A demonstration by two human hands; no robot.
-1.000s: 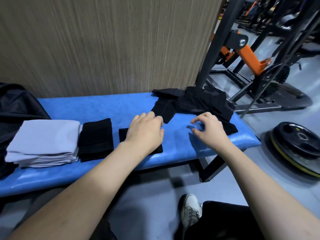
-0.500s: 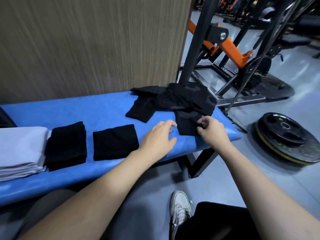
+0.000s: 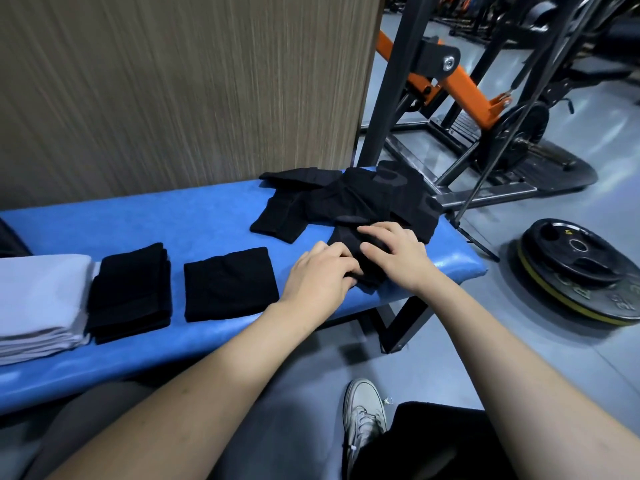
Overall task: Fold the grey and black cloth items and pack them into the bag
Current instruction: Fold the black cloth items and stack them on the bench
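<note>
A heap of loose black cloths [image 3: 360,199] lies at the right end of the blue bench [image 3: 173,220]. Both my hands rest on the nearest black cloth [image 3: 346,240] of that heap. My left hand [image 3: 322,271] pinches its near left edge. My right hand [image 3: 394,252] lies on top of it with fingers curled into the fabric. Two folded black cloths [image 3: 230,284] [image 3: 130,292] lie side by side further left. A folded grey stack [image 3: 38,303] sits at the left edge. A dark bag corner [image 3: 10,240] peeks in at far left.
A wood-grain wall panel [image 3: 173,91] stands behind the bench. Right of the bench are a black and orange gym machine frame [image 3: 446,84] and a black weight plate [image 3: 581,268] on the grey floor. My white shoe [image 3: 363,414] is below the bench.
My left hand left the folded black cloth and moved right to the heap. My right hand reached the nearest loose cloth and both hands now grip it. The view shifted right.
</note>
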